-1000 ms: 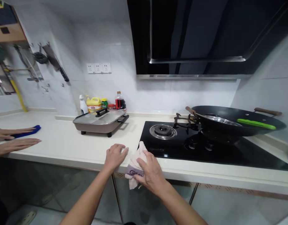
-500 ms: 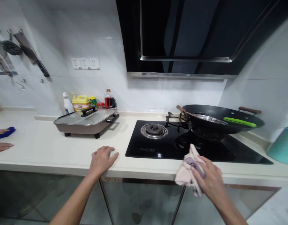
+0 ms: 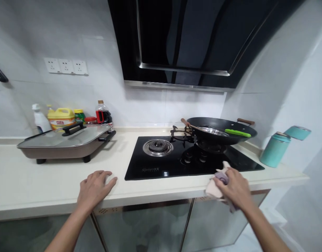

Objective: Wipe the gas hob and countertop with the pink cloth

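My right hand [image 3: 236,187] grips a crumpled pink and mauve cloth [image 3: 215,187] at the counter's front edge, below the right part of the black gas stove [image 3: 174,168]. Part of the cloth hangs over the edge. My left hand [image 3: 94,190] rests on the pale countertop [image 3: 58,182], left of the stove, fingers apart and holding nothing. On the stove's right side sits a large black wok [image 3: 216,140], with a metal lid or dish [image 3: 212,130] and a bright green handle [image 3: 237,133] inside it. The left burner [image 3: 158,147] is uncovered.
A brown electric pan with a glass lid [image 3: 58,148] stands at left, before a yellow jug [image 3: 61,117], a spray bottle [image 3: 41,118] and a dark sauce bottle [image 3: 103,113]. An open teal canister [image 3: 275,150] stands at right. The range hood [image 3: 176,75] overhangs the stove.
The view has swung right, so the co-worker's hands and most of the hanging tools have left it. My right hand has moved the cloth rightward along the counter edge; my left hand stays on the counter.
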Action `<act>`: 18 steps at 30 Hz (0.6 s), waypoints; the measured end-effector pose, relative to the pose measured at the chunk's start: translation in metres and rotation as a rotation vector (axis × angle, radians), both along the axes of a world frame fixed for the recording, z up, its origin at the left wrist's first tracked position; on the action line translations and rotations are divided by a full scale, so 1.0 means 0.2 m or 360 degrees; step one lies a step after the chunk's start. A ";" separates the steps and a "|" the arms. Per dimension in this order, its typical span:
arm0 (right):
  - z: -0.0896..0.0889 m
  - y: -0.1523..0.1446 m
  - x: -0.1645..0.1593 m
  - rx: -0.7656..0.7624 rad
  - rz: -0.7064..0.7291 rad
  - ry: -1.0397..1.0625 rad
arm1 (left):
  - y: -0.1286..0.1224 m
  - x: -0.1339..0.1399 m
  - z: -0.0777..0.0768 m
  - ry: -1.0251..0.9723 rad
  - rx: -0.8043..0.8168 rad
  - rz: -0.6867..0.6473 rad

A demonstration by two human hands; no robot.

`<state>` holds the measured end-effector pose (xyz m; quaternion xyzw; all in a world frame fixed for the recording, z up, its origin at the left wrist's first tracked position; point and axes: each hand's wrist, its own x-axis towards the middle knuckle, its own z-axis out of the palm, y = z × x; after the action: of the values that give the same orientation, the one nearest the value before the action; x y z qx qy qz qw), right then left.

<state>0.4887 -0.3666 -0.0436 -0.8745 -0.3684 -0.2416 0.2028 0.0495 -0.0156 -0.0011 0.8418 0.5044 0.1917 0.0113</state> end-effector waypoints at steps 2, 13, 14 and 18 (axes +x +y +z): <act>-0.01 0.14 -0.23 0.0151 0.0166 -0.0102 | 0.01 0.00 0.00 0.0019 -0.0001 0.0001; 0.01 0.32 -0.37 0.0392 0.0712 -0.0073 | 0.10 -0.04 -0.06 0.0071 0.0015 -0.0036; 0.00 0.28 -0.29 0.0392 0.0661 -0.0056 | 0.11 -0.05 -0.06 0.0070 0.0031 -0.0035; -0.04 0.07 0.08 0.0374 0.0296 0.0156 | 0.14 -0.04 -0.08 0.0030 0.0068 0.0032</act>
<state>0.5055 -0.3531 -0.0513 -0.8177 -0.4066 -0.2203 0.3430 0.0418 0.0117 -0.0168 0.8385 0.5088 0.1945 -0.0134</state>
